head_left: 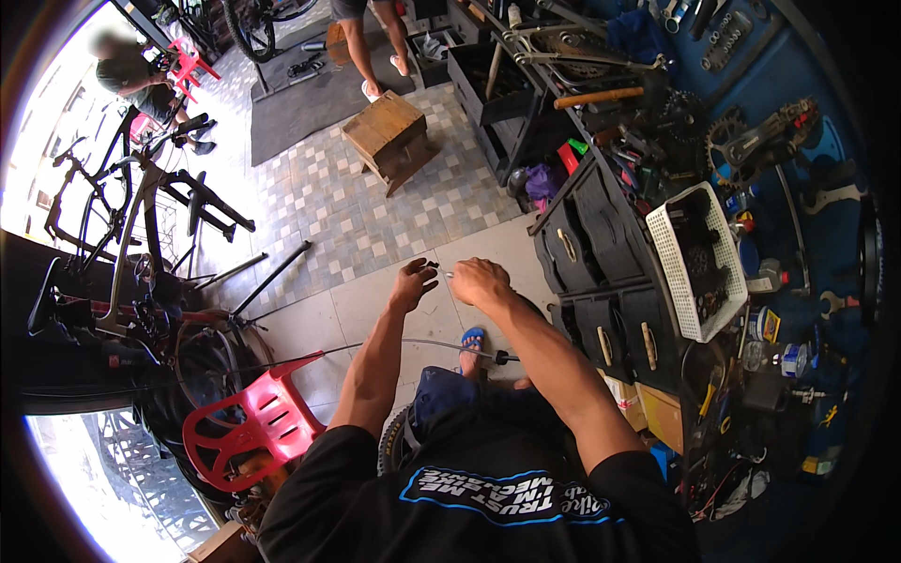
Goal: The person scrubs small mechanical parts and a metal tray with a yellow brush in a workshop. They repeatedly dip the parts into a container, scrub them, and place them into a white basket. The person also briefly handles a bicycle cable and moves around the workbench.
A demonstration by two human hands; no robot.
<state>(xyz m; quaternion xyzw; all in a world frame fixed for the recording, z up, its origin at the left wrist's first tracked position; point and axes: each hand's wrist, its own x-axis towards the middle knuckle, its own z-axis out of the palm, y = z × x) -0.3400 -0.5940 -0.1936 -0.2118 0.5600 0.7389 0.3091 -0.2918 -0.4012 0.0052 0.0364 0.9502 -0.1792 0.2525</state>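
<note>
Dressed, nearest the head camera, in a black shirt (450,535) with pale lettering inside a blue outline, both bare forearms stretched out over a pale tiled floor (357,314). Pinches a small pale piece (450,275) in the fingers of the right hand (480,281). Curls the fingers of the left hand (410,284), with a small dark piece (433,266) at their tips; too small to tell whether gripped or only touched. Holds both hands near each other, apart. Wears a blue sandal (472,334) below the right forearm, near a thin grey cable (427,341). Has a red plastic chair (267,389) beside the left arm and dark bicycle frames (131,239) farther left. Faces a wooden stool (380,122), with a bare-legged person (352,47) beyond. Has black drawers (601,220) and a white basket (669,272) to the right.
</note>
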